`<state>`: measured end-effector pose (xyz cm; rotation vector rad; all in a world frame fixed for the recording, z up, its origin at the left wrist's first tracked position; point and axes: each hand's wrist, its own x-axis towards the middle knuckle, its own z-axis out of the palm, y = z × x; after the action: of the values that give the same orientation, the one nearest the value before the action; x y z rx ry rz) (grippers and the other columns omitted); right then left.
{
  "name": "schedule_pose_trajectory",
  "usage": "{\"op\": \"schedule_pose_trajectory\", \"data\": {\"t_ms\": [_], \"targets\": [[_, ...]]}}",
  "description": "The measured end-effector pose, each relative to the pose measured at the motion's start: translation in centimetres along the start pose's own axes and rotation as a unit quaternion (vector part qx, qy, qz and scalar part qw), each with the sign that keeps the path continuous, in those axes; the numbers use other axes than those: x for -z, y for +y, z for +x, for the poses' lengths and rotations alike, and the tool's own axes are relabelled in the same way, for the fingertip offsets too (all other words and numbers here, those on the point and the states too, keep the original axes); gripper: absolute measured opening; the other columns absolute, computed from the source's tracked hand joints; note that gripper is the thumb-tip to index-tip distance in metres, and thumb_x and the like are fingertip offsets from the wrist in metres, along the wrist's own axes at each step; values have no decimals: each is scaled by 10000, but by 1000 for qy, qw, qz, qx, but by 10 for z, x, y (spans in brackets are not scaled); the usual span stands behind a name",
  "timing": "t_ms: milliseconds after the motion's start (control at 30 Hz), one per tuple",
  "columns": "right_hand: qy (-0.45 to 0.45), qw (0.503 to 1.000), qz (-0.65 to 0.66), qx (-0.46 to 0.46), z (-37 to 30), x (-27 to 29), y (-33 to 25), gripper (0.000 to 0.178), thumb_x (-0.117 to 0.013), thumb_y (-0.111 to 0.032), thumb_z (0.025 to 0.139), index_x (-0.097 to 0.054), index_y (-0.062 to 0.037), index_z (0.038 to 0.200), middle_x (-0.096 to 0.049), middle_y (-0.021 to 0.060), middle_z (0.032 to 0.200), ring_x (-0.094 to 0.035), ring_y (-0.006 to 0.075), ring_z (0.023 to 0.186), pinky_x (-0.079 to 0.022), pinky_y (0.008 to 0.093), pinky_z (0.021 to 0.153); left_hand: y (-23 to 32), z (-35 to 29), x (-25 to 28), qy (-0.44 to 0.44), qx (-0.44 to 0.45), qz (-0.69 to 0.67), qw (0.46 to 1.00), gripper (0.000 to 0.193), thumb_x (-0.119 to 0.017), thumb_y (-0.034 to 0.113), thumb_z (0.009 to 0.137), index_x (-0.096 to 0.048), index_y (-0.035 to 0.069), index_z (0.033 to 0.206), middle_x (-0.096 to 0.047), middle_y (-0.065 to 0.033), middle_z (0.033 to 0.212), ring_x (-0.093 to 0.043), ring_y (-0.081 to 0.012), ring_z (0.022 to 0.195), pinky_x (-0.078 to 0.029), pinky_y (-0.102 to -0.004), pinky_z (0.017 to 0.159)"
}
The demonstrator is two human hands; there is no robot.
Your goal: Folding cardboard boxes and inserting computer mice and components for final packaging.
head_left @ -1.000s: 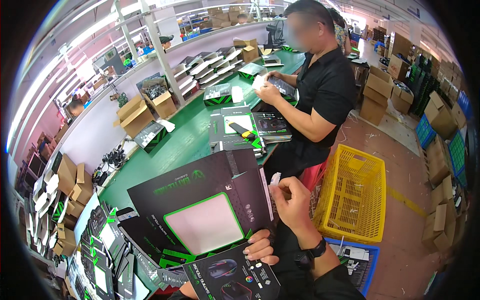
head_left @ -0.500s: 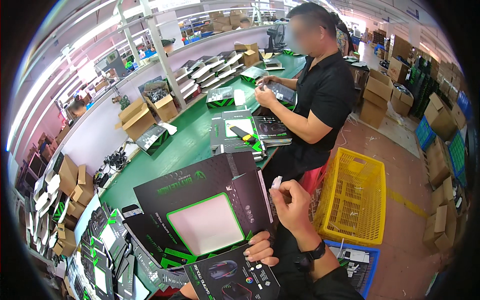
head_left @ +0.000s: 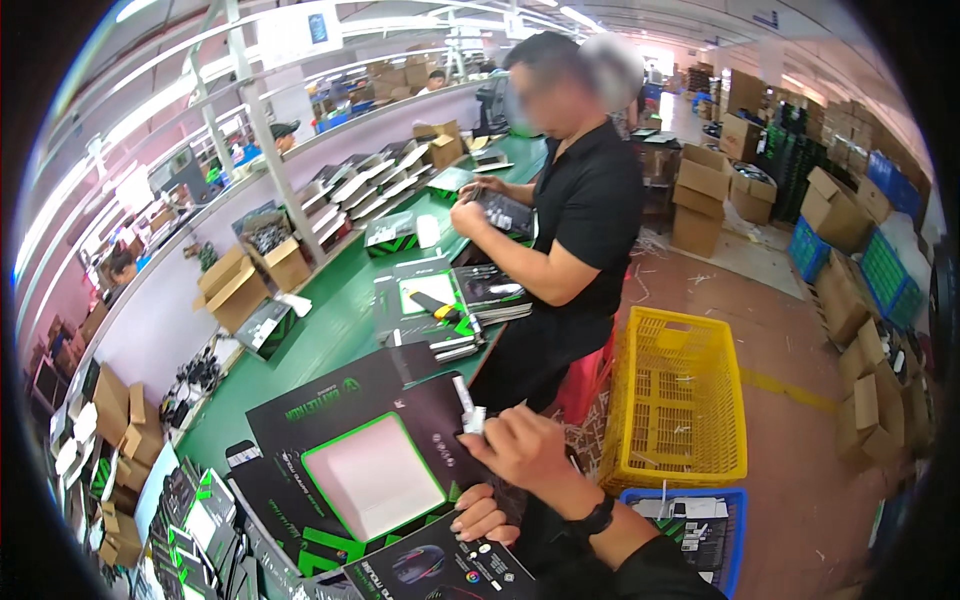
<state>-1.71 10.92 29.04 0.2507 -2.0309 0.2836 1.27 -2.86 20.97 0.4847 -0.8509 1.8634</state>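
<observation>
An unfolded black and green mouse box (head_left: 300,425) with a window panel in its middle lies tilted in front of me. My left hand (head_left: 485,515) grips its lower right edge, fingers on the printed face; the rest of that hand is hidden under the card. At the right edge of the box, my right hand (head_left: 520,450) pinches a narrow white strip (head_left: 467,405) between thumb and finger. The strip stands up beside the card edge. I cannot tell whether its end still touches the card.
Flat boxes (head_left: 200,520) heap at the left of the green table (head_left: 335,325). A stack of them with a yellow-black cutter (head_left: 435,305) sits ahead. A co-worker (head_left: 585,200) handles a box. Right stand a yellow crate (head_left: 680,400) and a blue bin (head_left: 738,530) of scraps.
My right hand has moved left and down, and the white strip that lay along the box edge now stands away from it. The view has shifted; my left hand keeps its grip.
</observation>
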Motion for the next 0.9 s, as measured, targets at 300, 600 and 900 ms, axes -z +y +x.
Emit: {"op": "schedule_pose_trajectory", "data": {"t_ms": [300,600,900], "targets": [[-114,977,-56,-170,-38,-47,16,321,-699,-386,898,-563,-130,759,-540,24,675,-621,221,640,-501,343,495,68,-22,8,-7,-36,125,991,201,-415,197,1073,-561,76,1140,-633,4,928,-604,-109,876,-363,-331,852],[-287,849,22,-443,-93,-43,71,912,-688,-784,709,-512,-49,1220,-623,232,1097,-645,447,1064,-535,475,908,229,-27,-173,524,-153,782,301,264,-446,201,1070,-605,29,1192,-644,-41,1062,-598,-126,965,-437,-322,905],[73,863,314,-389,-30,41,78,261,-749,-51,873,-581,-42,1073,-551,-15,836,-438,45,686,-373,242,600,68,60,-139,276,-23,949,151,281,-536,248,1005,-634,-13,968,-570,-107,668,-532,-211,611,-416,-387,584]]}}
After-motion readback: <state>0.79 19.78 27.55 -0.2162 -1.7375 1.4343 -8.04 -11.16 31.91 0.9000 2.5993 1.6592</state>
